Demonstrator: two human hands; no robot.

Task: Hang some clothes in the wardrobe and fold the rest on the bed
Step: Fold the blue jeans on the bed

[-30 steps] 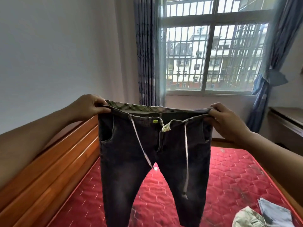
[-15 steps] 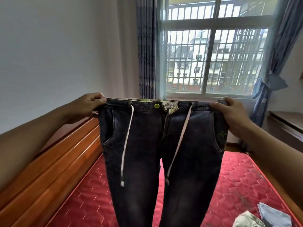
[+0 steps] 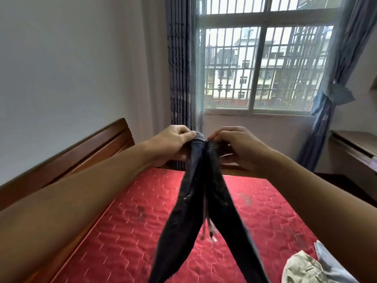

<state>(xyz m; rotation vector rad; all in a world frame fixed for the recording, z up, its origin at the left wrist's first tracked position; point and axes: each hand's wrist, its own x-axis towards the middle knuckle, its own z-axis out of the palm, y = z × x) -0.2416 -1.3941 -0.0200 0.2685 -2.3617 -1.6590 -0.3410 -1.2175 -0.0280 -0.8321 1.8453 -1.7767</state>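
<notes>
Holding a pair of dark jeans [image 3: 195, 201] up in the air above the red bed [image 3: 122, 231]. Pinching one side of the waistband with the left hand [image 3: 175, 141], fingers curled round the cloth. Pinching the other side with the right hand [image 3: 234, 146], fingers curled the same way. Pressing the two sides of the waistband together, with hands nearly touching. Hanging down from there toward the bed: two dark legs, close at the top, spread apart lower down, blurry at the bottom. Hard to tell whether touching the bed or not. Dangling between the legs, above the bed: pale strings [image 3: 210, 231]. Lying on the near right corner of the bed: a crumpled tan cloth [image 3: 302, 268] and a pale blue cloth [image 3: 330, 264], touching each other. Standing along the left side of the bed: a brown wooden board [image 3: 81, 152]. Past the far end of the bed: a barred window [image 3: 265, 68] with blue curtains [image 3: 179, 68].
</notes>
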